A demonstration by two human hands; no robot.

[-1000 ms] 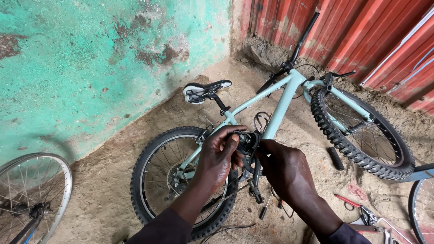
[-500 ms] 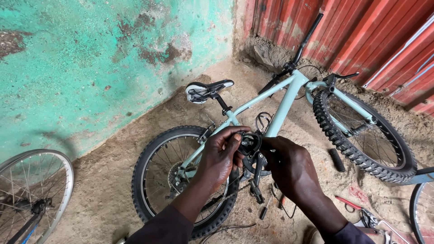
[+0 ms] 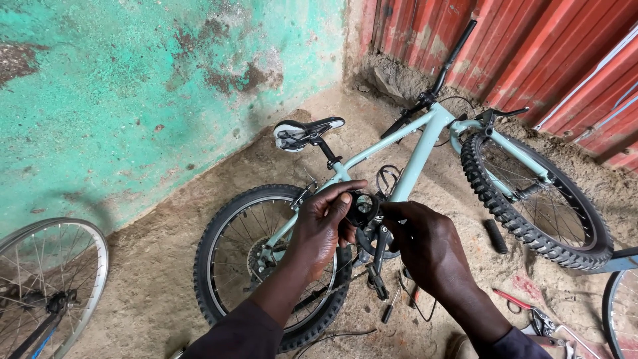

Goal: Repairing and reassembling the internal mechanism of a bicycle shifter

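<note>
Lying on sandy dirt floor (image 3: 166, 279), bicycle (image 3: 425, 143); teal wall (image 3: 133, 100); both hands grasping black part (image 3: 363, 207).

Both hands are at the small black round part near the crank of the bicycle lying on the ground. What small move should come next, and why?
Probably a small turn of the black round part with the left hand, whose fingers wrap it, while the right hand steadies it from the other side. The pale green bicycle lies on the sandy ground with the crank arm hanging just below, so a short, gentle turn seems safest.
</note>
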